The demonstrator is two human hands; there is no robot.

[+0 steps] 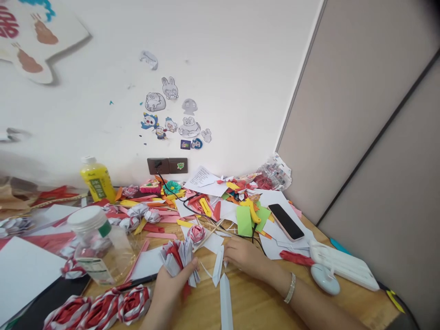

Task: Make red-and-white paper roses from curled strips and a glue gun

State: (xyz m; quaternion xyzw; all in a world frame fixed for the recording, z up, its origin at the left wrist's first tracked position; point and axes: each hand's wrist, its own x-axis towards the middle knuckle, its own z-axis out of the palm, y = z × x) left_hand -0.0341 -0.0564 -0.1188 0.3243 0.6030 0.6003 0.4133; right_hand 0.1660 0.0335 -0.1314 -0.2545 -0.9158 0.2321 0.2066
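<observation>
My left hand point(173, 284) is closed around a fanned bundle of folded paper strips point(179, 257), mostly white with red ones among them. Over the wooden table, my right hand point(245, 257) has its fingers curled together at a folded white paper strip point(217, 266); the fingertips are partly hidden. Just below it, a longer white paper strip point(225, 300) lies towards the front edge. A pink rolled paper rose point(196, 233) sits behind the bundle. Several red-and-white twisted paper coils point(103, 311) rest left of my left wrist.
A clear jar point(98, 252) and a yellow drink bottle point(99, 181) stand at left. A phone point(286, 222), a white power strip point(343, 263) and a pale grey mouse point(325, 278) lie at right. Paper scraps and a black cable point(192, 207) spread along the wall.
</observation>
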